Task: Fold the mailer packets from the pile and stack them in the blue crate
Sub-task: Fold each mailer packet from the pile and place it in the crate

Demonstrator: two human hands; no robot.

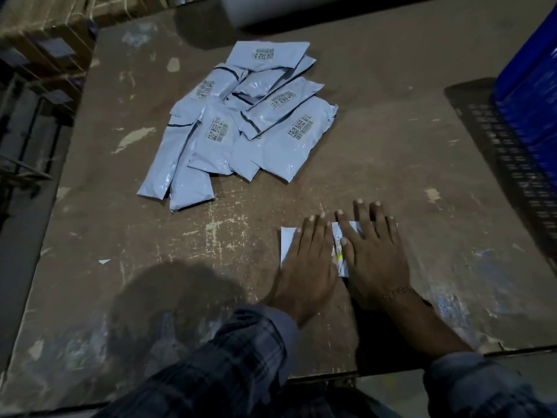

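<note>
Two hands lie flat, side by side, on one white packet [287,242] near the table's [120,221] right front edge. The left hand [307,260] covers the packet's middle, fingers straight and close together, tips reaching just past its far edge; a strip of packet shows to the left of this hand. The right hand [372,254] presses the right part, fingers straight and slightly spread, tips also past the far edge, thumb lying on the printed patch between the hands. That patch shows black marks and a small yellow spot — too blurred to read. Neither hand curls round the packet; both press it down with open palms. A thin bracelet [396,292] sits on the right wrist, and both forearms wear plaid sleeves [235,357].

Farther off, left of centre, lies the pile [238,125] of pale grey packets, overlapping loosely. Several bear labels [300,128] with square codes and barcodes — the print is too small to read. The pile is well apart from the hands.

At the far right stands the crate [530,95], blue, cut off by the frame, its inside not visible.
</note>
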